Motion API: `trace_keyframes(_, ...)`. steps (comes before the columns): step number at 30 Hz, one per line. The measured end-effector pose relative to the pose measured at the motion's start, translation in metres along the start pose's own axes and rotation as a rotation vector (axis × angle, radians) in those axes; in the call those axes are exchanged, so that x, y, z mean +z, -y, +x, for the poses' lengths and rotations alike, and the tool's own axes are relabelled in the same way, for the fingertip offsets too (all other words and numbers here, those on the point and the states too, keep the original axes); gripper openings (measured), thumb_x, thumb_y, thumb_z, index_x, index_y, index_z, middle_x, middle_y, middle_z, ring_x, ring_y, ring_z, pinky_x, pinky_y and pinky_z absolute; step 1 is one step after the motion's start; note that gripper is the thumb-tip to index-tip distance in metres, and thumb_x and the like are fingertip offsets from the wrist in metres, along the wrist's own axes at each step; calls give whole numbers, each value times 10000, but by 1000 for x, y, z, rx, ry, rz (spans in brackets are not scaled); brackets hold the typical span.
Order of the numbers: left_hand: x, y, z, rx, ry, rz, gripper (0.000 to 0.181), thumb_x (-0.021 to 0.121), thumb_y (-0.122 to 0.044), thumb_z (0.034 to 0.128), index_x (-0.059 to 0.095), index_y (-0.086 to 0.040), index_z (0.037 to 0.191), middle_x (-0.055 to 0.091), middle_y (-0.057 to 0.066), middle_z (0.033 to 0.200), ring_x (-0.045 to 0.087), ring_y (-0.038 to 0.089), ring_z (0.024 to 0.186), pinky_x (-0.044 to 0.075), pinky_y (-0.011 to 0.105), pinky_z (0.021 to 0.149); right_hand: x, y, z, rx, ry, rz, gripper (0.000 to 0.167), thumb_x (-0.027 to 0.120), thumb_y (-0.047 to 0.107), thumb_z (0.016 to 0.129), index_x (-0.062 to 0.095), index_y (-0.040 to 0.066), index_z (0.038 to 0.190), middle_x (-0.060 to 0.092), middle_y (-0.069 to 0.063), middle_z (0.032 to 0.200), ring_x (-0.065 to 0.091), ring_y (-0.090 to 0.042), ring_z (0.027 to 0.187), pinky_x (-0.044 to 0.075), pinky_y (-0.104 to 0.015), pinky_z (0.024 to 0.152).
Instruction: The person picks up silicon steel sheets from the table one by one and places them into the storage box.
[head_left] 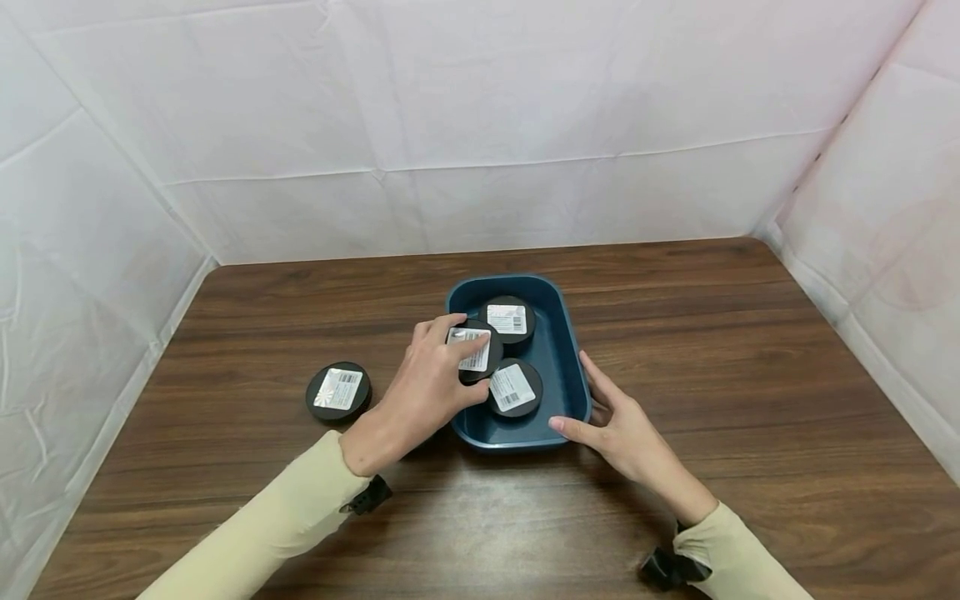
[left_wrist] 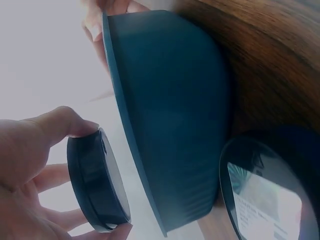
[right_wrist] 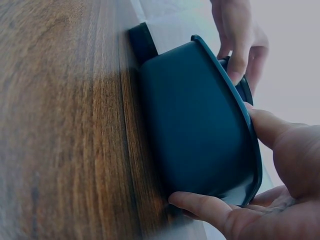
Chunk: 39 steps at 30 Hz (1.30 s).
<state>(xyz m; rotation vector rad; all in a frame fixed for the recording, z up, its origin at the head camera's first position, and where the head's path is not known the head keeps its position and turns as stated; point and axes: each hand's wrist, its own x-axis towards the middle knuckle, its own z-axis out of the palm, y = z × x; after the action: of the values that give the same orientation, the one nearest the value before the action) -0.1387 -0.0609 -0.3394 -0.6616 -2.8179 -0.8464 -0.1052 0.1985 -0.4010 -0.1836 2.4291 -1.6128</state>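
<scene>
My left hand (head_left: 427,375) pinches a black round disc with a white barcode label (head_left: 474,352) over the left rim of a blue tray (head_left: 558,367). The left wrist view shows this disc (left_wrist: 95,182) held by its edge between thumb and fingers, above the rim. Inside the tray lie two similar discs, one toward the back (head_left: 507,320) and one nearer the front (head_left: 515,388). My right hand (head_left: 630,433) grips the tray's right front side, thumb at the rim and fingers along the outer wall (right_wrist: 200,125).
Another labelled black disc (head_left: 339,391) lies on the brown wooden table (head_left: 712,350) left of the tray, close to the left forearm. White sheeting (head_left: 487,108) hangs behind the table and at both sides.
</scene>
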Motion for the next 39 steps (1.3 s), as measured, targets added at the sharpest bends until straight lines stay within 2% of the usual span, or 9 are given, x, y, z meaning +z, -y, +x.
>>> trace_keyframes(6,6,-3,2,25,-33,-14,499,817,-165,831,680,-77,1303,506,224,1456,456,430,1298,492,544,1001,0,0,-1,8,-3,-6,970,763,237,908,119,192,1631,312,-272,1599,505,-455,1351,543,-437,1001)
trace_keyframes(15,13,-4,3,-8,1,-31,514,822,-164,828,673,-82,1313,498,211,1476,446,417,1318,475,568,1022,-1,5,-1,4,-6,-22,966,758,252,913,115,184,1631,301,-269,1606,489,-453,1367,526,-469,1019)
trace_keyframes(24,22,-5,4,29,-3,-28,516,832,-163,816,682,-81,1302,505,217,1460,454,427,1302,473,571,1008,1,4,-2,11,-10,-38,971,764,267,907,122,186,1631,295,-260,1611,478,-450,1377,511,-491,1032)
trace_keyframes(34,28,-7,5,64,20,-26,511,838,-163,811,689,-77,1292,501,236,1449,479,416,1259,506,536,966,1,1,-2,6,-17,-32,970,769,256,902,132,186,1629,317,-258,1601,506,-440,1356,528,-468,1016)
trace_keyframes(39,31,-8,6,59,55,-26,520,845,-176,815,684,-82,1301,490,230,1462,474,394,1273,515,521,1000,1,1,-2,4,-8,-22,970,766,258,905,124,195,1630,305,-264,1605,505,-448,1353,535,-471,1006)
